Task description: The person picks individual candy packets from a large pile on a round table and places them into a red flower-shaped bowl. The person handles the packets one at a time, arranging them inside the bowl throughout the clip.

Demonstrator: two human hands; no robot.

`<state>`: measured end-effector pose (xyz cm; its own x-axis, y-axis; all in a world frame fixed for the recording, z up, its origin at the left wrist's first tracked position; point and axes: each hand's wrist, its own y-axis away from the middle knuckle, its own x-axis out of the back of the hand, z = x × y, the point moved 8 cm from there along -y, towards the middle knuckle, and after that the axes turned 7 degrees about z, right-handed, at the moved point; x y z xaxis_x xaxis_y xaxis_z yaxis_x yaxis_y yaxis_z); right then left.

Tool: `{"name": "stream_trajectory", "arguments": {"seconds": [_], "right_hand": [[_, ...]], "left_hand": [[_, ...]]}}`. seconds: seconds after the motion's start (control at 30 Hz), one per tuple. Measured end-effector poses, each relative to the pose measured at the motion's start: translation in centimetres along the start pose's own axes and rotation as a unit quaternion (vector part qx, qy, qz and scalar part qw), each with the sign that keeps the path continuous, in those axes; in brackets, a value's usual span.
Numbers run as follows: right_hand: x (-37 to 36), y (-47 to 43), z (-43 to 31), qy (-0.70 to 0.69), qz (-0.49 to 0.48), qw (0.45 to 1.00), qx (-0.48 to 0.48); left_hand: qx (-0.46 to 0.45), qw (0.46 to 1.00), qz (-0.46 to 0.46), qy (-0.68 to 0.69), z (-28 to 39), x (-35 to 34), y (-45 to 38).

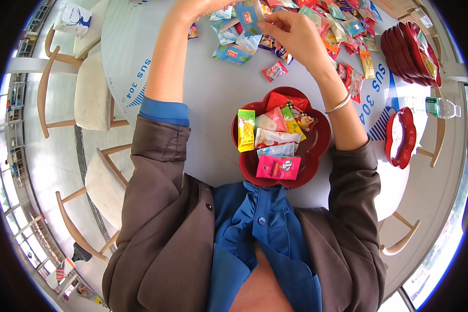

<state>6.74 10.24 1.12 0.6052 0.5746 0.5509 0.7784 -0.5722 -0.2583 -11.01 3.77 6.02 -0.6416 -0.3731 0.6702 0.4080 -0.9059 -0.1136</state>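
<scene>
At the top edge of the head view, my left hand (208,7) reaches over the heap of wrapped candies, its fingers partly cut off by the frame. My right hand (290,29) pinches the edge of a blue candy packet (249,18) between thumb and fingers. Another blue packet (234,54) lies just below on the table. Close to my body stands a dark red flower-shaped bowl (323,136). It holds a yellow packet (246,130) at its left rim, a pink packet (278,167) and several other wrapped snacks. A small red candy (275,71) lies above the bowl.
The round table (210,156) carries a stack of red bowls (401,54) at the upper right, with packets in the outermost one. Below that are a plastic bottle (442,108) and a red flower-shaped dish (411,136) seen edge-on. Chairs (91,91) stand around the table.
</scene>
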Motion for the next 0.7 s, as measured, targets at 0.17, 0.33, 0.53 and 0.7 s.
{"name": "stream_trajectory", "arguments": {"seconds": [0.17, 0.33, 0.53, 0.7], "right_hand": [[3.2, 1.7, -2.1, 0.012, 0.068, 0.997, 0.031], [6.4, 4.8, -1.9, 0.022, 0.102, 0.994, -0.017], [9.0, 8.9, -3.3, -0.024, 0.197, 0.98, -0.023], [10.2, 13.0, -5.6, 0.045, 0.233, 0.971, 0.016]], "left_hand": [[-0.01, 0.994, 0.004, 0.105, 0.2, 0.5, 0.1], [-0.025, 0.98, -0.038, 0.194, 3.2, -1.2, 1.0], [-0.068, 0.979, -0.081, 0.174, 7.1, -3.8, 2.3], [-0.134, 0.974, -0.059, 0.176, 7.5, -7.5, 5.0]]}}
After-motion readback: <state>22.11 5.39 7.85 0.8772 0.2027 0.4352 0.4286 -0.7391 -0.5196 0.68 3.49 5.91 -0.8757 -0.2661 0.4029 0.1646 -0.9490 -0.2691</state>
